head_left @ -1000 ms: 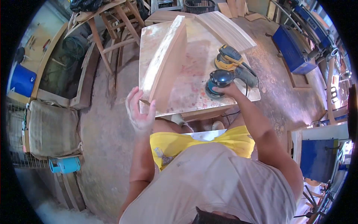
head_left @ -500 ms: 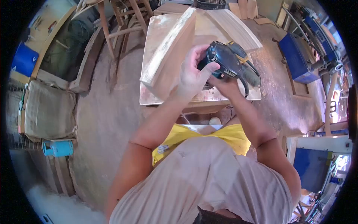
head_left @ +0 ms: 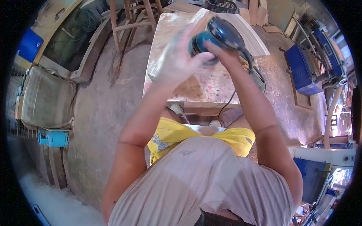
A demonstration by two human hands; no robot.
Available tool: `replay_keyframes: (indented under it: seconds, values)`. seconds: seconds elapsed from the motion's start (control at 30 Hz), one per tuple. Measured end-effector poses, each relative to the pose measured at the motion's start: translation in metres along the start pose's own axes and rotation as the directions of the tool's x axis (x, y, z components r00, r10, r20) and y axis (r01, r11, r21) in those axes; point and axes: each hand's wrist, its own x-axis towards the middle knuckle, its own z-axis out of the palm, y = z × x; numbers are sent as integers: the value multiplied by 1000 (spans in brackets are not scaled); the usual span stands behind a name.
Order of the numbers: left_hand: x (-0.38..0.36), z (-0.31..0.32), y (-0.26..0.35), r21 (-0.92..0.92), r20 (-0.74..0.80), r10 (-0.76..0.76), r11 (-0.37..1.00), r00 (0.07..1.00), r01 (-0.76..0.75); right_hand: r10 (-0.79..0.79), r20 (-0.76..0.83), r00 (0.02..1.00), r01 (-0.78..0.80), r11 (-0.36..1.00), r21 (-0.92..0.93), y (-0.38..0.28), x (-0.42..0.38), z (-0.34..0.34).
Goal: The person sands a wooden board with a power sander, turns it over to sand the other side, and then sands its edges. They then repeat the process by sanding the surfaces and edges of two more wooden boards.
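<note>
A teal and black orbital sander (head_left: 225, 33) is gripped by my right hand (head_left: 225, 56), its dark round base turned up and away, above the wooden worktable (head_left: 215, 88). My left hand (head_left: 175, 56), smeared by motion, is just left of the sander with fingers and thumb spread. Behind the left hand, a thick wooden board (head_left: 154, 71) is mostly hidden. A striped wooden panel (head_left: 250, 35) lies at the table's far right. Beyond my right forearm, a grey power tool (head_left: 258, 80) shows in part.
A dark cord (head_left: 229, 103) hangs over the table's near edge. A wooden stool (head_left: 134, 25) stands at the back left and a black basket (head_left: 220, 5) behind the table. To the right is a blue machine cabinet (head_left: 301, 67); a blue gas cylinder (head_left: 54, 138) is at left.
My left hand has come off the sander and moved left. My right hand has raised and turned the sander, which now shows its teal body. The view has shifted slightly.
</note>
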Motion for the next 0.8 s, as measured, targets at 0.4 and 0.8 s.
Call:
replay_keyframes:
  seconds: [0.4, 0.8]
  values:
    - [-34, -50, -36, 624, 96, -583, 666, 807, 408, -104, -31, 994, 106, 994, 40, 29, 120, 61]
    - [-42, -49, -47, 587, 80, -490, 727, 868, 356, -143, -22, 990, 141, 988, -65, 45, 138, 54]
